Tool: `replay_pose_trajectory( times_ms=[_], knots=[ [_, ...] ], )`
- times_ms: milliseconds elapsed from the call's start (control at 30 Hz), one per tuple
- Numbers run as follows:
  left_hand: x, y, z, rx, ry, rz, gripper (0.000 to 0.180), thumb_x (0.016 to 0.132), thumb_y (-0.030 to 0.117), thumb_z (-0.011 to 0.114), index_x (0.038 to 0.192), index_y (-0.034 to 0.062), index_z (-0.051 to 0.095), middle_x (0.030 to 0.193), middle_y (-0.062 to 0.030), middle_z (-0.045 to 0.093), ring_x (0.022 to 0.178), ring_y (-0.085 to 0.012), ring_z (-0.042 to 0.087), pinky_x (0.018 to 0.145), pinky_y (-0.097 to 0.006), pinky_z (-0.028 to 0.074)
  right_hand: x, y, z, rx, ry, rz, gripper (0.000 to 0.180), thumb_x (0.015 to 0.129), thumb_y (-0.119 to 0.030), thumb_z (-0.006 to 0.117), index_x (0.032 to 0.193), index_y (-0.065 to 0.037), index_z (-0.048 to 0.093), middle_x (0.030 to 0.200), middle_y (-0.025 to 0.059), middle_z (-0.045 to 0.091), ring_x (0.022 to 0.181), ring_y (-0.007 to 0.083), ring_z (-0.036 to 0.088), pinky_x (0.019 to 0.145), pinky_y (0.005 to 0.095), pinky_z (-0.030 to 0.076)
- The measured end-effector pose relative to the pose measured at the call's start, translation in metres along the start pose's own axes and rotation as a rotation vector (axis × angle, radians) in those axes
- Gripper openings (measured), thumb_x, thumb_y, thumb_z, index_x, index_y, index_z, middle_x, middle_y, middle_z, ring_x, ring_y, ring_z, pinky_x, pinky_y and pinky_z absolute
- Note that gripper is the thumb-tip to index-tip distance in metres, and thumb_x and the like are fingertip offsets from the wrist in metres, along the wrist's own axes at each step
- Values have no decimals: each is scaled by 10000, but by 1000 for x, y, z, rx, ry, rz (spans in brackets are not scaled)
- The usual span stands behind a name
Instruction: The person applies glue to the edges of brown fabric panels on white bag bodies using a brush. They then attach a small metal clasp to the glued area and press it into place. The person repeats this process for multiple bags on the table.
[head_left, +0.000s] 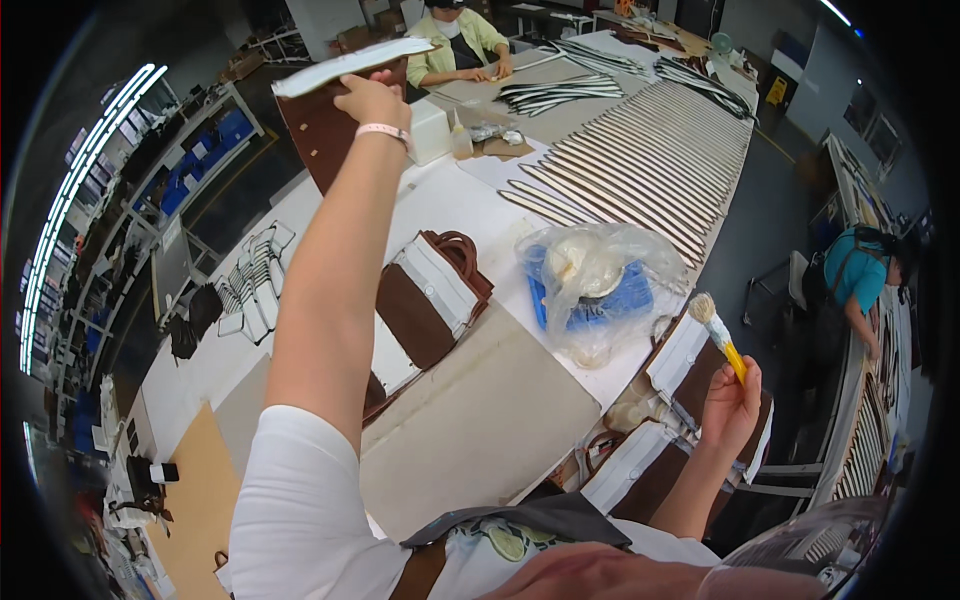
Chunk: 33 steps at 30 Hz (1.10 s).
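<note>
My left hand reaches far forward, its fingers closed at the top of a brown leather panel with a white band along its upper edge. Part of that panel is hidden behind the hand and forearm. Raised at the right, my right hand grips the yellow handle of a brush, bristles upward and whitish. Between the arms, a blue tray holds a pale, round container under clear plastic film. Brown bag pieces with handles and white bands lie beside my left forearm.
Long rows of dark-edged pale strips cover the table's far right. A small bottle stands by a white block. A grey board lies close to me. One person works across the table, another at the right.
</note>
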<state>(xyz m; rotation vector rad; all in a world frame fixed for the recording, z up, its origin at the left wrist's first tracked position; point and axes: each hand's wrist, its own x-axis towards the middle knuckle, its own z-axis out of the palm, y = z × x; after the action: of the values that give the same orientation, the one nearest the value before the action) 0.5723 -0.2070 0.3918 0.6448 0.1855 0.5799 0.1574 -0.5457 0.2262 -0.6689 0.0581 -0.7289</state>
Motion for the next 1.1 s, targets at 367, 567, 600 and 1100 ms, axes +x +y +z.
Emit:
replay_pose_trajectory(
  times_ms=[367,567,600,1100],
  knots=[
    [-96,-239,-214,37,119,-901,100,884,-2,424,925,-24,512,838,-144,576,803,-261,581,813,-388,506,4,46,16,-98,12,73,192,928,-129,518,1022,39,517,954,132,582,787,163,588,744,272,505],
    [-99,-237,-194,-136,25,-846,171,933,36,403,968,-127,443,951,-212,545,907,-317,561,943,-458,471,5,55,3,-124,12,133,198,934,-139,508,1028,36,509,974,137,572,788,163,585,748,271,503],
    [-93,-237,-195,-122,-7,-851,180,930,50,421,949,-124,462,949,-212,557,903,-320,565,940,-445,472,4,58,4,-124,20,138,198,935,-139,506,1028,36,510,975,137,571,790,163,582,748,270,501],
    [-108,21,-434,1621,-250,573,233,836,57,550,1062,36,600,1035,-124,617,975,-268,568,854,-382,448,2,111,50,-255,-282,230,324,957,-188,482,1161,62,492,1016,163,585,844,198,599,776,283,512]
  ],
)
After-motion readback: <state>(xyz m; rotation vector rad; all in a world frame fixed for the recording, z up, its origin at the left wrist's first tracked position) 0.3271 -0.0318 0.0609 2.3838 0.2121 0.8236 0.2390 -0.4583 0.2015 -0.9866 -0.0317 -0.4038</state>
